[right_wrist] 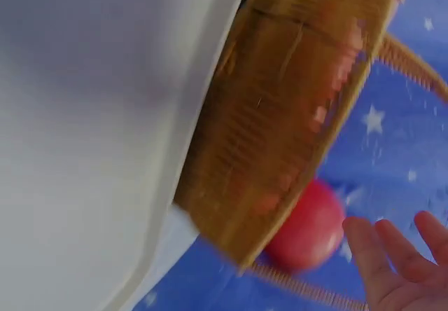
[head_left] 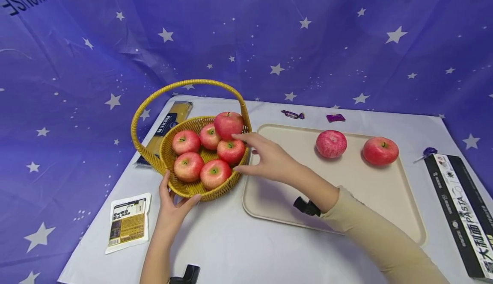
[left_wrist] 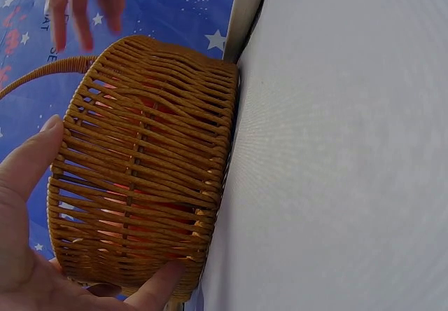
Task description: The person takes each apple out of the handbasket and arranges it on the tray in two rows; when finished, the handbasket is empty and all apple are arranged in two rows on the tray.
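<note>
A yellow-brown wicker basket (head_left: pixel 222 193) with a tall hoop handle holds several red apples (head_left: pixel 186 142). One apple (head_left: pixel 229 124) sits higher than the others, against the handle's right foot. My left hand (head_left: pixel 171 215) grips the basket's near left side, thumb at the front rim. In the left wrist view its thumb and a finger (left_wrist: pixel 161 283) press the woven wall. Over the basket's right rim, my right hand (head_left: pixel 275 160) has its fingers spread, holding nothing. The right wrist view shows its fingers (right_wrist: pixel 402 251) apart from an apple (right_wrist: pixel 308 227) at the rim.
Two apples, one mottled (head_left: pixel 331 143) and one smooth (head_left: pixel 380 151), lie on a beige tray (head_left: pixel 285 207). A spaghetti pack (head_left: pixel 184 110) is behind the basket, a flat pouch (head_left: pixel 129 223) at left. Wrapped candies (head_left: pixel 293 114), a lollipop (head_left: pixel 429 151) and a pasta box (head_left: pixel 460 215) lie around the tray.
</note>
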A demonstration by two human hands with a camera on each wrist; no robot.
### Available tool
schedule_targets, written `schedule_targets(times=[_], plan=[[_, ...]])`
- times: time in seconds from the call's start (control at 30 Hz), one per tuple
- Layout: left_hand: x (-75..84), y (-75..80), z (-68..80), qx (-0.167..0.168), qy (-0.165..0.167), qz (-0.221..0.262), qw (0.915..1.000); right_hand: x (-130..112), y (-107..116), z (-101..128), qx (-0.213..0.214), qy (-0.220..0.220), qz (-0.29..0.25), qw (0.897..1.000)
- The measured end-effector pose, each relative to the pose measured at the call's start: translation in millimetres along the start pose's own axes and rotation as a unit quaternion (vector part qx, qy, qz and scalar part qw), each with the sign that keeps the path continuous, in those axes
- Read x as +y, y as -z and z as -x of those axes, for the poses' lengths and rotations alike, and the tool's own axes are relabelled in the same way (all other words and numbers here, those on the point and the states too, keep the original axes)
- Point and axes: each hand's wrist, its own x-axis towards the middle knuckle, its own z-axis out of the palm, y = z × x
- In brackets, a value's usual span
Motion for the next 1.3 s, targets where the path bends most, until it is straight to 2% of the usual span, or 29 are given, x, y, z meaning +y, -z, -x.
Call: schedule_targets(times=[0.17,0.33,0.43,0.73,0.87,1.07,1.3], plan=[[0.0,-0.2,0.2,0.000,-0.005,0.003,1.0000,-13.1,-28.9,-22.7,-0.062,0.027,0.058,0.996],[0.6,-0.1,0.6,-0.001,-0.006,0.001,1.0000,-18.6,-48.3,-37.6,-0.126,0.001,0.097,0.987],[0.7,-1.2,0.3,-0.003,-0.004,0.004,1.0000,-21.4,-55.0,-43.2,-0.144,-0.013,0.130,0.981],[1.2,-0.9,0.3,-0.007,0.005,-0.008,0.9999,-30.3,-71.3,-53.0,-0.131,-0.038,0.226,0.965],[0.5,-0.1,0.8,-0.005,0.007,-0.007,0.9999,-34.2,-77.9,-53.7,-0.125,-0.055,0.253,0.958],[-0.3,0.0,0.1,-0.006,0.006,-0.003,1.0000,-34.0,-80.6,-52.9,-0.107,-0.075,0.248,0.960],[-0.2,0.0,-0.9,-0.004,0.008,-0.007,0.9999,-32.4,-79.8,-53.2,-0.099,-0.063,0.242,0.963]])
